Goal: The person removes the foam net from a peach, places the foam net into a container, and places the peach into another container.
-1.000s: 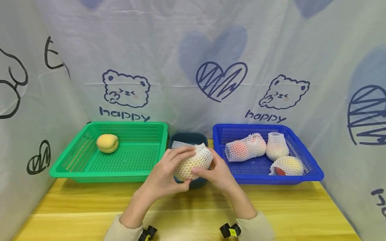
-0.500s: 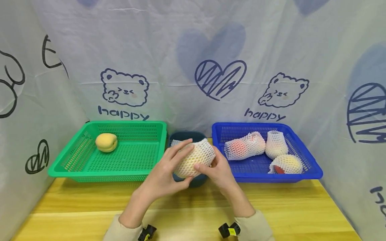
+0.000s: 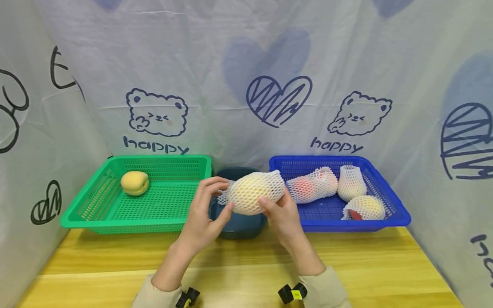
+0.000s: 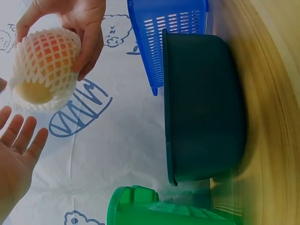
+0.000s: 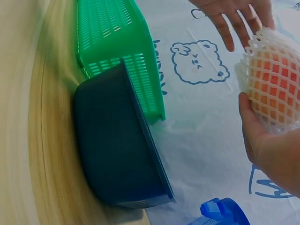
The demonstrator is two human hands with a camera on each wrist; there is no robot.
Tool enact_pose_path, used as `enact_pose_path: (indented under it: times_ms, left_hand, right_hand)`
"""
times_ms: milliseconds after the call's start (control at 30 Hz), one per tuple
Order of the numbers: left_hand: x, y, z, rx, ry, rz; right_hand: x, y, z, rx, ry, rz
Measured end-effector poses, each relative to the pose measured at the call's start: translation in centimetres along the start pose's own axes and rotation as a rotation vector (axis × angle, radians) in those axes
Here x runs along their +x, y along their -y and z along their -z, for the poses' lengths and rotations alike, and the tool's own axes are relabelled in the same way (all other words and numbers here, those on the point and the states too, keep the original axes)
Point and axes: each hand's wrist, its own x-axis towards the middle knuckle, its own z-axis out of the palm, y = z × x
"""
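A yellow and red peach (image 3: 252,194) in a white foam net sleeve is held above the dark teal basin (image 3: 242,229). My right hand (image 3: 285,214) grips it from the right, thumb on the near side, as the right wrist view also shows. At its left end, my left hand (image 3: 208,209) has fingers and thumb spread around the sleeve's loose edge; in the left wrist view those fingers (image 4: 16,136) are extended and apart from the fruit. Whether a fingertip touches the net is unclear. The peach's bare end shows through the sleeve opening in the left wrist view.
On the left stands a green basket (image 3: 135,223) with one bare yellow peach (image 3: 135,183). To the right, a blue basket (image 3: 346,227) holds several net-wrapped fruits (image 3: 352,184). Both stand on the wooden table (image 3: 246,273), before a printed cloth (image 3: 231,85).
The left hand has drawn back leftward from the peach and loosened around it. The wrapped peach has turned to lie more sideways and risen slightly, still in the right hand.
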Motion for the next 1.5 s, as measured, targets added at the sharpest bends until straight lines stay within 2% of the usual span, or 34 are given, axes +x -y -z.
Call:
enact_pose_path:
  times_ms: [100,233,433,667,967,1267,1500]
  left_hand:
    - [0.0,0.2,-0.1,-0.002,-0.012,0.01]
    - [-0.1,0.5,-0.3,-0.004,0.004,-0.002]
    - [-0.1,0.7,-0.4,-0.003,0.003,-0.021]
    - [-0.2,0.5,-0.2,-0.058,-0.002,0.01]
    - [-0.5,0.7,-0.2,-0.077,0.038,0.034]
    - [-0.6,0.3,-0.1,0.076,0.145,0.136]
    - [-0.5,0.5,-0.2,0.09,0.187,0.123]
  right_hand:
    - [0.0,0.2,0.0,0.04,-0.026,0.011]
    - [-0.1,0.3,0.1,0.074,-0.033,0.016]
    - [-0.1,0.0,-0.1,0.093,-0.01,0.015]
    - [-0.1,-0.6,-0.1,0.086,0.016,0.006]
    - [0.0,-1.0,-0.2,0.0,0.035,-0.028]
    - [-0.3,-1.6,-0.5,-0.155,0.098,-0.04]
    - [-0.4,-1.9,-0.5,-0.223,0.147,-0.027]
